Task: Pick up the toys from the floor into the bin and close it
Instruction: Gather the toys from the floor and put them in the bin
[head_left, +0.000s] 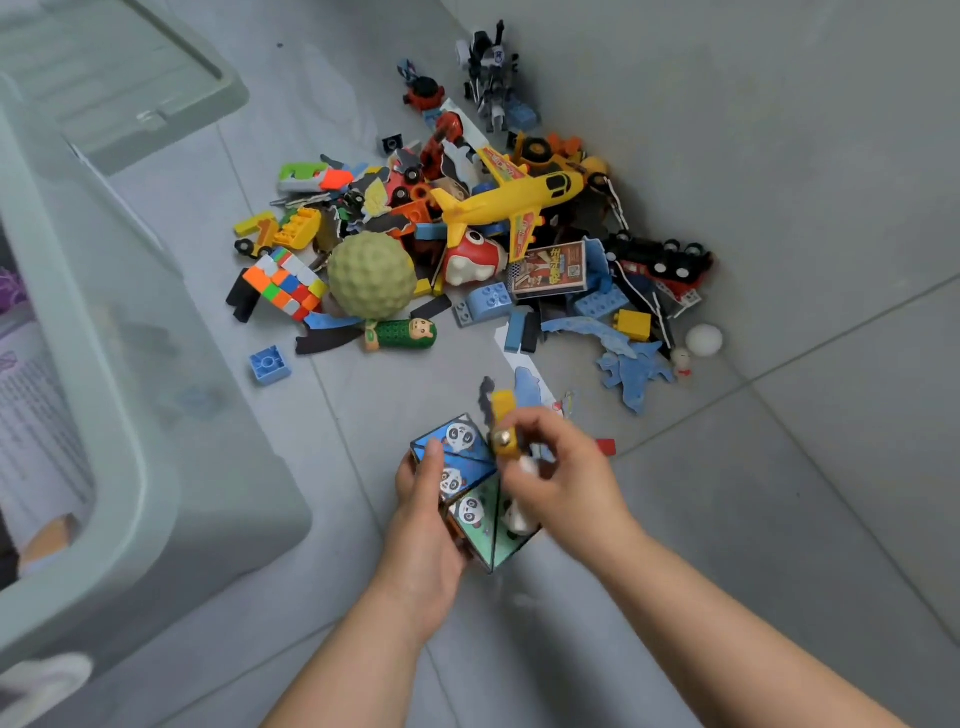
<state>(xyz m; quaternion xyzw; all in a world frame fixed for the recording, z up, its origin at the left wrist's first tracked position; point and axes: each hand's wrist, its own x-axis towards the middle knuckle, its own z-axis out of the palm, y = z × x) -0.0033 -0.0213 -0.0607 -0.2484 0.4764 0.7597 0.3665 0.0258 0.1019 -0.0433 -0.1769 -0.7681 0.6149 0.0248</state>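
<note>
A pile of toys lies on the grey tile floor: a yellow plane (514, 200), a green bumpy ball (371, 275), a colour cube (285, 283), several blue and yellow bricks. Nearer to me, my left hand (426, 525) grips a folding panda cube (470, 499) from its left side. My right hand (561, 467) holds a small yellow toy piece (504, 421) just above the panda cube's right edge. The translucent bin (119, 467) stands open at the left.
The bin's lid (130, 78) lies on the floor at the top left. A lone blue brick (269, 365) sits between bin and pile. A white ball (704, 340) and a small red piece (605, 447) lie to the right. A wall rises behind the pile.
</note>
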